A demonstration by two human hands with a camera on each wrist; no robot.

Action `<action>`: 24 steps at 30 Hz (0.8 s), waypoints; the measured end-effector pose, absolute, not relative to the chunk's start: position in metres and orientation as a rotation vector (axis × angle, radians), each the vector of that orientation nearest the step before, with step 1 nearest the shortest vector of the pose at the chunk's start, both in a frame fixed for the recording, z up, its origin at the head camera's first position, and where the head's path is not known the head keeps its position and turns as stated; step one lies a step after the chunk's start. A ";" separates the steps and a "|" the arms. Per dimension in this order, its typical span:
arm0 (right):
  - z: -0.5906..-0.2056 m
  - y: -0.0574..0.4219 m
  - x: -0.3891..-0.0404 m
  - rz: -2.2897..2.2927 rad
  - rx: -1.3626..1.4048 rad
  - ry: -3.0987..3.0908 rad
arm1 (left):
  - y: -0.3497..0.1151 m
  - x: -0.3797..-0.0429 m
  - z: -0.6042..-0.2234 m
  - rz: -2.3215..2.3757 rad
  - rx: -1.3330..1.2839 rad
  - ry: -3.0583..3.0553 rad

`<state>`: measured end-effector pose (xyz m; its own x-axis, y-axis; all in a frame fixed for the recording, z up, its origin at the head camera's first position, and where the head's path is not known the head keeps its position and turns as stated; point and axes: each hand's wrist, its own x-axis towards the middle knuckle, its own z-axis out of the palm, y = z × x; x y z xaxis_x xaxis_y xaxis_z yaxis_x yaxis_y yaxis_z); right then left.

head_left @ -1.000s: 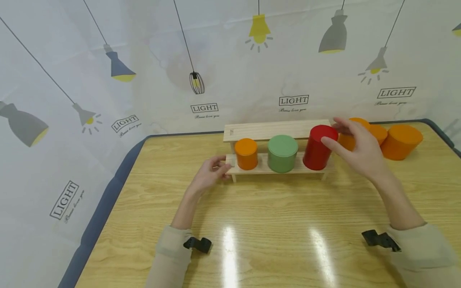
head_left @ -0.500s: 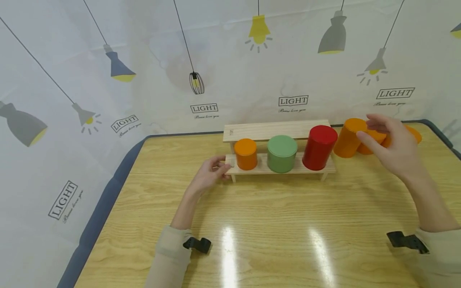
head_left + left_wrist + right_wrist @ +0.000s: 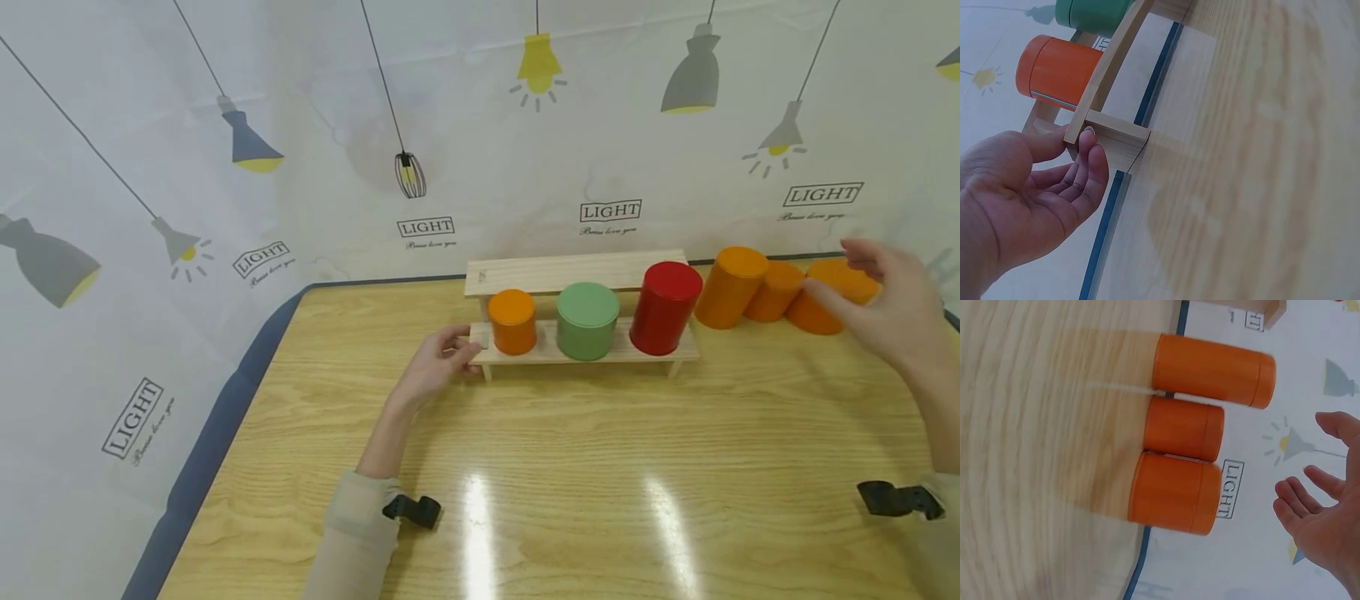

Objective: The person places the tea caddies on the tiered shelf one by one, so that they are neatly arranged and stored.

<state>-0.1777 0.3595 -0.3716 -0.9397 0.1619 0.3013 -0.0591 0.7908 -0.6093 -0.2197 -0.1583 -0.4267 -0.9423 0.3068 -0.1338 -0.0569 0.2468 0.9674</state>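
A two-tier wooden rack point(image 3: 570, 272) stands at the back of the table. On its lower board, left to right, are a small orange canister point(image 3: 513, 323), a wide green canister point(image 3: 587, 322) and a tall red canister point(image 3: 666, 308), all upright. My left hand point(image 3: 435, 364) pinches the left end of that board, thumb above and fingers underneath, as the left wrist view shows. Held in the air with fingers spread and holding nothing, my right hand point(image 3: 900, 312) is beside three orange canisters: a tall one point(image 3: 1213, 370), a small one point(image 3: 1184, 428) and a wide one point(image 3: 1174, 492).
The three orange canisters stand in a row right of the rack, near the table's back edge. Behind the wooden table point(image 3: 525, 467) hangs a pale backdrop point(image 3: 495, 108) printed with lamps. A dark blue edge point(image 3: 217, 433) runs along the table's left side.
My right hand has let go of the red canister and moved right, past the tall orange canister to the wide one. My left hand and the rack have stayed put.
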 end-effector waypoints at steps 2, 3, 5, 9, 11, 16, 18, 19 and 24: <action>-0.374 0.365 -0.180 0.898 -0.106 -2.666 | -0.159 -0.220 -0.427 1.749 0.239 2.228; -0.376 0.369 -0.181 0.890 -0.116 -2.676 | -0.159 -0.220 -0.427 1.749 0.242 2.228; -0.381 0.375 -0.183 0.883 -0.139 -2.690 | -0.159 -0.220 -0.426 1.748 0.242 2.230; -0.389 0.385 -0.186 0.860 -0.212 -2.731 | -0.160 -0.222 -0.431 1.742 0.243 2.240; -0.393 0.388 -0.187 0.855 -0.251 -2.753 | -0.160 -0.222 -0.431 1.737 0.241 2.245; -0.401 0.395 -0.191 0.857 -0.312 -2.775 | -0.160 -0.222 -0.431 1.730 0.236 2.252; -0.405 0.398 -0.193 0.863 -0.313 -2.770 | -0.160 -0.221 -0.431 1.728 0.231 2.254; -0.407 0.401 -0.195 0.863 -0.311 -2.768 | -0.160 -0.221 -0.431 1.727 0.227 2.255; -0.426 0.416 -0.208 0.868 -0.323 -2.758 | -0.160 -0.221 -0.431 1.734 0.223 2.253</action>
<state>-0.2083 0.4163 -0.4257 -0.9489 0.2761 0.1527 0.1390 0.8002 -0.5834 -0.2211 -0.1601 -0.4315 -0.9464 0.2947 -0.1324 -0.0525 0.2642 0.9631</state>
